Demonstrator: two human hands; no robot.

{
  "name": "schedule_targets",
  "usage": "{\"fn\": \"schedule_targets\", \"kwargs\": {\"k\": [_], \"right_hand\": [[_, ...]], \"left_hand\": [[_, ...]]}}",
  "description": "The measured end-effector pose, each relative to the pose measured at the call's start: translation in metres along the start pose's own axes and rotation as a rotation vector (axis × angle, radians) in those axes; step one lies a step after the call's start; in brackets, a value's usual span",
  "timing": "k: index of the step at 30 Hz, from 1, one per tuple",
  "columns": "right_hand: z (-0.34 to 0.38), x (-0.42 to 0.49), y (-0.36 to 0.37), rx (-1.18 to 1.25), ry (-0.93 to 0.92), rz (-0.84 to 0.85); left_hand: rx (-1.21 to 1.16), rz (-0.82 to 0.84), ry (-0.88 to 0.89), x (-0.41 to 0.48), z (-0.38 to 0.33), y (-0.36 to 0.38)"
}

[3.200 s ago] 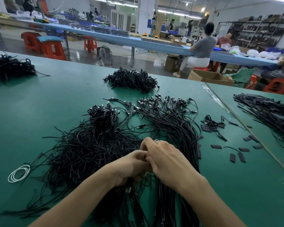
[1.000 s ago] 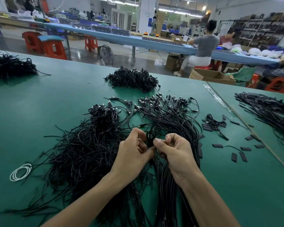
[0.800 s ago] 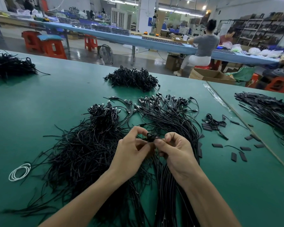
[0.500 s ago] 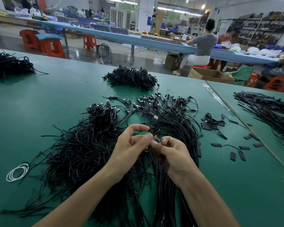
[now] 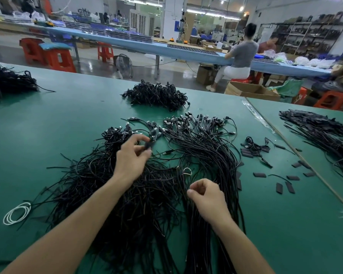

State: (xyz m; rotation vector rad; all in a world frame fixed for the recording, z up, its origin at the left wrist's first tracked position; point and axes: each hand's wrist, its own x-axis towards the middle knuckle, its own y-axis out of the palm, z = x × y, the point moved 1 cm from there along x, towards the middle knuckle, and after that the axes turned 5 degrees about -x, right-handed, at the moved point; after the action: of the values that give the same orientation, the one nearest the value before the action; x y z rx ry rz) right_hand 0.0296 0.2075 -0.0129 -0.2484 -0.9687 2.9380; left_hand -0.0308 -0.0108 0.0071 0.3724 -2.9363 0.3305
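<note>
From the head camera we see the left hand stretched forward over the tangled heap of black cables; its thumb and fingers pinch a small coiled cable, blurred, just above the heap's connector ends; the right hand sits nearer, over the straighter cable bundle, fingers curled, thumb on forefinger; we cannot tell whether it grasps anything; a pile of coiled cables lies farther back on the green table.

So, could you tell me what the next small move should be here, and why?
Probably drop the bundled cable onto the heap of bundles: the left hand pinches it just beside that heap, apart from the right hand, so it looks finished.
</note>
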Motion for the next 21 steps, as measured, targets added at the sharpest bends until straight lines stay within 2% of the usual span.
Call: {"fn": "schedule_targets", "kwargs": {"k": [3, 5, 10, 14, 17, 20, 21], "right_hand": [[-0.013, 0.004, 0.006, -0.27, -0.056, -0.053], [-0.015, 0.008, 0.007, -0.333, -0.037, -0.064], [-0.01, 0.02, 0.013, -0.549, 0.051, -0.127], [-0.009, 0.027, 0.008, -0.658, 0.144, -0.155], [-0.009, 0.033, 0.0, -0.595, 0.161, -0.176], [-0.006, 0.035, -0.007, -0.404, 0.06, -0.218], [-0.002, 0.035, -0.009, -0.36, 0.003, -0.198]], "left_hand": [[0.109, -0.199, -0.005, 0.032, 0.012, -0.008], [0.19, -0.219, -0.017, 0.048, 0.019, -0.013], [0.544, 0.084, -0.127, 0.067, 0.044, -0.015], [0.862, 0.18, -0.118, 0.063, 0.05, -0.011], [0.909, 0.144, -0.063, 0.056, 0.049, -0.007], [0.801, -0.004, 0.162, 0.045, 0.044, 0.001], [0.761, 0.004, 0.238, 0.04, 0.04, 0.007]]}}
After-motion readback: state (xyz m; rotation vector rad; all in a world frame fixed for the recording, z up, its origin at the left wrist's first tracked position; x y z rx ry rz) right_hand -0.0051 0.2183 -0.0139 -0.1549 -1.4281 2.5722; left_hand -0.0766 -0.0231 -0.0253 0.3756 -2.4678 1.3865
